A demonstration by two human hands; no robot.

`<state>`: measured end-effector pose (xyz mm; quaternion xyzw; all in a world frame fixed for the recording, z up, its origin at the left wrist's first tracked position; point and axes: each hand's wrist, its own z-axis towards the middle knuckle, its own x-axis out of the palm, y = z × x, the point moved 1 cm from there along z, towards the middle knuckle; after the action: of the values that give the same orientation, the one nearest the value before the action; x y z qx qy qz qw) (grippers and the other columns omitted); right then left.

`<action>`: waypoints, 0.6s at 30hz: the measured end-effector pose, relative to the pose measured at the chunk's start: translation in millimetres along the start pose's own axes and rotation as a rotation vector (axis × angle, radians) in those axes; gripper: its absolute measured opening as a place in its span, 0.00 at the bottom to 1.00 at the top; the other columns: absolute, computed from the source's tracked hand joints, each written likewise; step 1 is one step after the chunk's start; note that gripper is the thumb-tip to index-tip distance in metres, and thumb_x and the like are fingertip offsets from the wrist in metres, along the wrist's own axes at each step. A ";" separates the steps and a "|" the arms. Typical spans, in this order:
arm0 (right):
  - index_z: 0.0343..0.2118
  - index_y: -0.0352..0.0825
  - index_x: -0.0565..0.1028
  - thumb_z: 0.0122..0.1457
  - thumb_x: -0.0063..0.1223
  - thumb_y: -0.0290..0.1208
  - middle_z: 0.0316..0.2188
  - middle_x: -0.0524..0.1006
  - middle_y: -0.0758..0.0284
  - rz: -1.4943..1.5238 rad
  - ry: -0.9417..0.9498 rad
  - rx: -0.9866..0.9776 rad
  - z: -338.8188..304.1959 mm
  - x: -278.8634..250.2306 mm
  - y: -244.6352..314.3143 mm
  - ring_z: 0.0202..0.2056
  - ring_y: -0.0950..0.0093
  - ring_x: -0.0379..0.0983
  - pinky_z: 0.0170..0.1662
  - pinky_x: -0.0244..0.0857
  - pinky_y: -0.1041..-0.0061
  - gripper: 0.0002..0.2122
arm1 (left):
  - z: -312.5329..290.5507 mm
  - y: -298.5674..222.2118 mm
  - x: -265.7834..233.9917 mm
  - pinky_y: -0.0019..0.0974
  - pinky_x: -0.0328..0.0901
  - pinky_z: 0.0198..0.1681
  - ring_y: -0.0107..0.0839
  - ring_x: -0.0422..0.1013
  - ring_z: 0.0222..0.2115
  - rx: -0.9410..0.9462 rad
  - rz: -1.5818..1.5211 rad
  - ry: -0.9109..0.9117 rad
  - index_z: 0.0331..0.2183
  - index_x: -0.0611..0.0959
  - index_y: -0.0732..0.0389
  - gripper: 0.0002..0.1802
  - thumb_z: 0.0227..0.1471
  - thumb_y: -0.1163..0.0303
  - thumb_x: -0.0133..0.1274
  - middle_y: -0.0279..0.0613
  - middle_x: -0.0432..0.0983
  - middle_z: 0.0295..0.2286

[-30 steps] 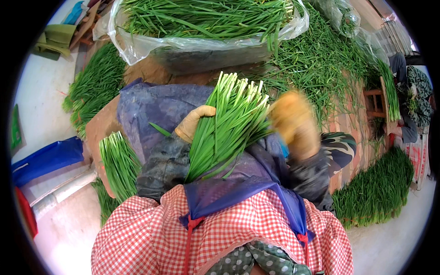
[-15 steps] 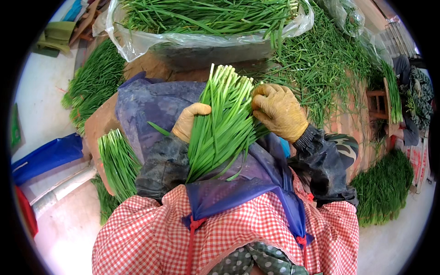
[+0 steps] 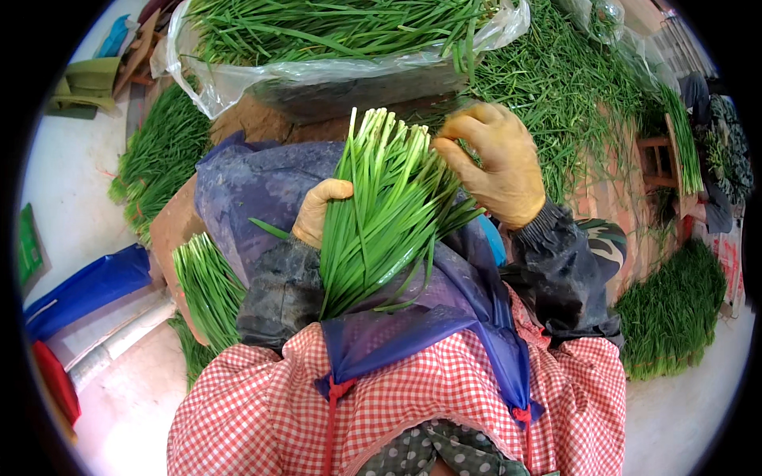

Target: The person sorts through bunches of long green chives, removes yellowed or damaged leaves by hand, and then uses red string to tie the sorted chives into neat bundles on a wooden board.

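My left hand [image 3: 317,213], in a yellowish glove, is wrapped round a thick bunch of garlic chives [image 3: 377,214] over my lap. Its thumb lies on the near face of the bunch; the other fingers are hidden behind. The pale cut ends point away from me, and the green leaves hang down toward my apron. At the right edge of the bunch, close to the pale ends, is my gloved right hand [image 3: 500,170]. Thumb and fingertips come together there in a pinch; whether a stem is between them is too small to tell.
Ahead stands a plastic-lined container [image 3: 349,83] heaped with chives. Loose leaves [image 3: 556,103] cover the area at right. A smaller chive bunch [image 3: 208,282] lies on a board at left. Further chive piles [image 3: 675,317] stand right and far left, and a blue sheet [image 3: 87,289] is at left.
My right hand has lifted a little and turned, its fingers less curled, while staying beside the pale ends. Leaves at the bunch's right side have spread outward. My left hand keeps its hold.
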<state>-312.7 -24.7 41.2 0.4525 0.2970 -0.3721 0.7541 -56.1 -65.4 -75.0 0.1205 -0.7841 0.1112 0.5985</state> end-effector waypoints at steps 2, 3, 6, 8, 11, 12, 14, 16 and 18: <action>0.29 0.37 0.76 0.53 0.58 0.35 0.31 0.76 0.65 -0.041 0.035 -0.131 13.8 15.1 9.9 0.38 0.62 0.72 0.43 0.64 0.63 0.07 | -1.5 -0.6 -2.1 0.47 0.72 0.48 0.45 0.77 0.41 -0.004 0.017 0.021 0.51 0.73 0.71 0.27 0.49 0.70 0.48 0.56 0.77 0.45; 0.30 0.36 0.76 0.53 0.57 0.35 0.32 0.77 0.65 -0.071 0.069 -0.181 15.9 27.4 8.1 0.39 0.62 0.72 0.44 0.64 0.64 0.07 | 0.1 -0.3 -1.2 0.46 0.72 0.47 0.44 0.76 0.41 -0.016 0.023 0.035 0.52 0.72 0.70 0.27 0.50 0.70 0.48 0.55 0.76 0.45; 0.32 0.36 0.74 0.51 0.61 0.38 0.35 0.77 0.64 -0.277 0.372 0.035 18.7 40.6 7.2 0.43 0.62 0.72 0.46 0.65 0.63 0.12 | -1.1 3.6 6.2 0.46 0.71 0.48 0.44 0.76 0.41 -0.001 0.051 -0.032 0.52 0.72 0.70 0.27 0.50 0.70 0.48 0.55 0.76 0.45; 0.34 0.36 0.73 0.47 0.64 0.42 0.35 0.76 0.62 -0.317 0.513 0.194 18.8 40.4 5.5 0.42 0.61 0.72 0.45 0.66 0.62 0.17 | 0.0 7.7 11.9 0.47 0.73 0.46 0.45 0.77 0.40 0.027 0.055 -0.073 0.50 0.75 0.70 0.26 0.48 0.70 0.49 0.56 0.77 0.43; 0.36 0.37 0.73 0.48 0.64 0.42 0.35 0.77 0.62 -0.124 0.377 0.307 11.4 34.3 2.6 0.43 0.61 0.72 0.44 0.66 0.61 0.18 | -5.1 6.3 20.7 0.48 0.73 0.45 0.46 0.78 0.38 0.053 0.072 -0.127 0.49 0.76 0.70 0.26 0.46 0.70 0.50 0.56 0.78 0.42; 0.38 0.37 0.73 0.46 0.65 0.45 0.36 0.76 0.62 -0.128 0.454 0.388 11.0 30.9 6.3 0.45 0.61 0.71 0.46 0.65 0.62 0.21 | -5.3 6.4 23.1 0.47 0.73 0.46 0.46 0.78 0.38 0.053 0.070 -0.136 0.49 0.76 0.70 0.26 0.46 0.70 0.50 0.56 0.78 0.42; 0.40 0.37 0.73 0.46 0.66 0.47 0.38 0.76 0.62 -0.241 0.481 0.291 1.3 33.7 8.5 0.48 0.62 0.70 0.50 0.64 0.62 0.23 | -4.6 7.1 22.6 0.46 0.70 0.50 0.45 0.75 0.43 0.041 0.090 -0.077 0.52 0.72 0.70 0.28 0.48 0.69 0.49 0.55 0.76 0.46; 0.45 0.36 0.73 0.46 0.65 0.51 0.44 0.76 0.61 -0.373 0.440 0.167 -8.3 39.4 6.0 0.53 0.62 0.68 0.56 0.59 0.64 0.28 | -4.1 8.2 21.5 0.46 0.69 0.51 0.45 0.75 0.43 0.047 0.102 -0.096 0.52 0.72 0.70 0.28 0.48 0.69 0.49 0.55 0.76 0.46; 0.45 0.35 0.73 0.46 0.64 0.52 0.46 0.75 0.61 -0.367 0.339 0.128 -4.7 35.9 11.8 0.54 0.62 0.67 0.58 0.58 0.64 0.29 | -4.2 9.1 22.1 0.46 0.69 0.51 0.45 0.75 0.43 0.078 0.130 -0.109 0.52 0.72 0.70 0.29 0.48 0.69 0.49 0.55 0.76 0.46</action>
<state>-283.8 -27.3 16.6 0.4936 0.4720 -0.4394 0.5835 -60.8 -56.7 -52.9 0.0986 -0.8168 0.1736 0.5414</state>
